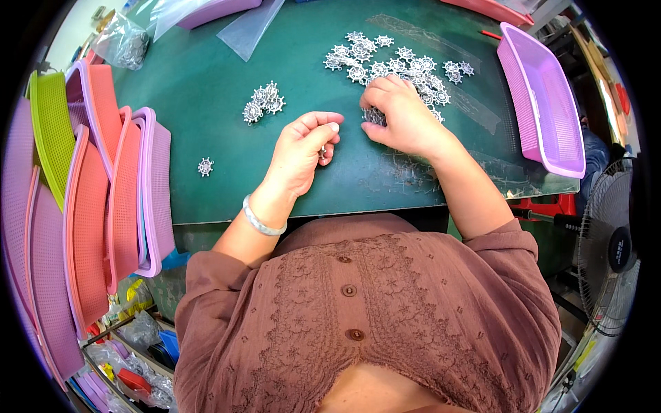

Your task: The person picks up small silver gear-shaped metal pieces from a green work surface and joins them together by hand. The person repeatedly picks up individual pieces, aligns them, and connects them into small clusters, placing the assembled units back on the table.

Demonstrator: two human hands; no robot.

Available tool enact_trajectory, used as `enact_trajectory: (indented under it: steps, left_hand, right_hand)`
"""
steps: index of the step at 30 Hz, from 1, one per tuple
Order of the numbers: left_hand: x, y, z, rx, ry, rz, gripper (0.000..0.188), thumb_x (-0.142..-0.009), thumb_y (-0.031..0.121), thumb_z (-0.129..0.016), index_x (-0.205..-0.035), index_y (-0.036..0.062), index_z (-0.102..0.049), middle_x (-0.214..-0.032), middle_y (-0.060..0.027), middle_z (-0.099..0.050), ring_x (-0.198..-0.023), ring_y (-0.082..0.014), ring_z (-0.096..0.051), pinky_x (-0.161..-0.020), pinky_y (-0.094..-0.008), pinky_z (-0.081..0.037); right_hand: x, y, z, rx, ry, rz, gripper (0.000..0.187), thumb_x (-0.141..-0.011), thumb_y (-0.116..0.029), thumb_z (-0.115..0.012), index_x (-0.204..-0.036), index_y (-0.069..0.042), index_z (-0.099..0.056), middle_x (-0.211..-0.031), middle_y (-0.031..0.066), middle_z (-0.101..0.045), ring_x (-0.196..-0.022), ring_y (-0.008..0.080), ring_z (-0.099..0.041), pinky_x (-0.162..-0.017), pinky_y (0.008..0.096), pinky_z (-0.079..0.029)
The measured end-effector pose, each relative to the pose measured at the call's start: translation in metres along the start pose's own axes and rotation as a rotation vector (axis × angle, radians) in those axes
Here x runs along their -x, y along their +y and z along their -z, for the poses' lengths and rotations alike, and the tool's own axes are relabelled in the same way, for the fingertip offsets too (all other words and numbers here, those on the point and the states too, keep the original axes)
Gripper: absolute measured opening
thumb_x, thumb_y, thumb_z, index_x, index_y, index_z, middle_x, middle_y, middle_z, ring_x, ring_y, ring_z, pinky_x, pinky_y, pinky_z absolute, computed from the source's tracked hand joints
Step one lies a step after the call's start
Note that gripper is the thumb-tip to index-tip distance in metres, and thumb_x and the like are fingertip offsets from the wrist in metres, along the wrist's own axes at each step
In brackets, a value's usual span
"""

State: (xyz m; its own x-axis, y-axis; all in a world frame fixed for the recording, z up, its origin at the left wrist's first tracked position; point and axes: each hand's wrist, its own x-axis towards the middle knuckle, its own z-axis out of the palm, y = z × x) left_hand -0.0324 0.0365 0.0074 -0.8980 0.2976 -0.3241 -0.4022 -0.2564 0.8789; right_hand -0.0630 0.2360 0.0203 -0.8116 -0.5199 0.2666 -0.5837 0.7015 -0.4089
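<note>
A pile of silver ship's-wheel charms (416,67) is spread over the green tabletop (227,168) at its far middle. My right hand (407,118) reaches to the near side of this pile, its fingers curled over a few charms that show between thumb and fingertips. To its left, my left hand (297,153) is closed above the table, and a bit of silver metal, apparently one of the charms, peeks out beneath its fingers. Beyond this hand lies a smaller cluster of charms (263,102). One single charm (205,166) rests apart, farther left.
Purple, coral and green plastic baskets (88,227) are stacked along the left edge. A purple basket (527,103) stands at the right, near a fan (609,244). Clear plastic bags (251,29) and a bag of metal parts (124,43) lie at the far left.
</note>
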Motion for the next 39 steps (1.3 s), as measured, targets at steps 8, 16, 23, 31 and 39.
enact_trajectory:
  steps: [8, 16, 23, 31, 39]
  left_hand:
    - [0.000, 0.006, -0.018, -0.049, -0.029, 0.020, 0.019, -0.088, 0.018, -0.055, -0.098, 0.0023, -0.058, -0.074, -0.0006, -0.056, -0.051, -0.0047, -0.042, -0.044, -0.0178, -0.031]
    - [-0.007, 0.004, -0.005, 0.021, -0.061, -0.052, 0.017, -0.090, 0.019, -0.049, -0.090, 0.0037, -0.058, -0.075, -0.0026, -0.059, -0.050, -0.0054, -0.043, -0.043, -0.0185, -0.032]
    - [-0.001, 0.013, -0.005, 0.045, -0.066, -0.055, 0.019, -0.090, 0.017, -0.046, -0.093, 0.0016, -0.058, -0.075, -0.0058, -0.061, -0.050, -0.0052, -0.045, -0.042, -0.0184, -0.033]
    - [0.001, 0.014, -0.005, 0.040, -0.088, -0.037, 0.020, -0.091, 0.015, -0.045, -0.095, -0.0002, -0.057, -0.075, -0.0068, -0.060, -0.050, -0.0057, -0.045, -0.043, -0.0188, -0.034]
    - [0.001, 0.013, -0.006, 0.053, -0.099, -0.034, 0.020, -0.091, 0.015, -0.045, -0.094, -0.0004, -0.057, -0.074, -0.0069, -0.060, -0.049, -0.0056, -0.045, -0.042, -0.0185, -0.034]
  right_hand:
    - [-0.004, -0.006, -0.004, -0.476, 0.198, 0.115, 0.034, -0.068, -0.011, -0.069, -0.099, -0.003, -0.057, -0.089, 0.0098, -0.058, -0.081, 0.0232, -0.057, -0.072, 0.0327, -0.047]
    - [-0.001, -0.007, -0.004, -0.827, 0.089, 0.012, 0.039, -0.079, -0.002, -0.061, -0.116, -0.002, -0.052, -0.097, 0.0052, -0.057, -0.081, 0.0105, -0.054, -0.072, 0.0247, -0.046]
    - [-0.002, -0.004, 0.001, -1.114, 0.057, -0.217, 0.027, -0.086, -0.005, -0.050, -0.113, 0.000, -0.053, -0.086, 0.0033, -0.059, -0.073, 0.0084, -0.054, -0.067, 0.0213, -0.046]
    - [-0.002, -0.008, 0.004, -1.161, 0.022, -0.283, 0.026, -0.085, -0.007, -0.054, -0.109, 0.000, -0.056, -0.082, 0.0030, -0.060, -0.069, 0.0075, -0.054, -0.063, 0.0208, -0.046]
    - [-0.002, -0.009, 0.005, -1.177, 0.023, -0.298, 0.025, -0.083, -0.006, -0.057, -0.107, 0.000, -0.057, -0.080, 0.0028, -0.059, -0.068, 0.0077, -0.054, -0.063, 0.0208, -0.047]
